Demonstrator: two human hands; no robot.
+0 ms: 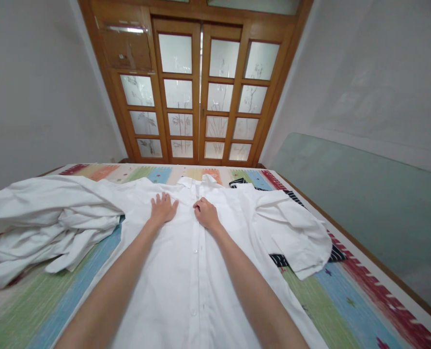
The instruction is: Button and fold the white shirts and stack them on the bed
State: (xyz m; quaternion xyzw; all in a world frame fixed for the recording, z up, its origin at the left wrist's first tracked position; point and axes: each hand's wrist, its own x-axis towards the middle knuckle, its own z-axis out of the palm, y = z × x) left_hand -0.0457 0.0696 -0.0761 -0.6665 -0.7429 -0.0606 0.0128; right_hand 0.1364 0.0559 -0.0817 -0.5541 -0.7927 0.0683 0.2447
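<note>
A white button-up shirt [172,271] lies spread front side up, its collar at the far end and its button placket running toward me. My left hand [163,208] rests flat on the upper chest of the shirt, fingers spread. Beside the placket, just below the collar, my right hand [205,212] has its fingers curled closed on the shirt's front edge. The shirt's right-side sleeve [295,232] lies bunched outward. Buttons show along the placket below my hands.
More crumpled white cloth [55,218] is heaped at the left. Black-and-white striped cloth [337,253] shows from under the right sleeve. A colourful striped cover [349,300] lies beneath everything. A pale green panel [375,203] stands along the right, and wooden glazed doors [197,92] are at the back.
</note>
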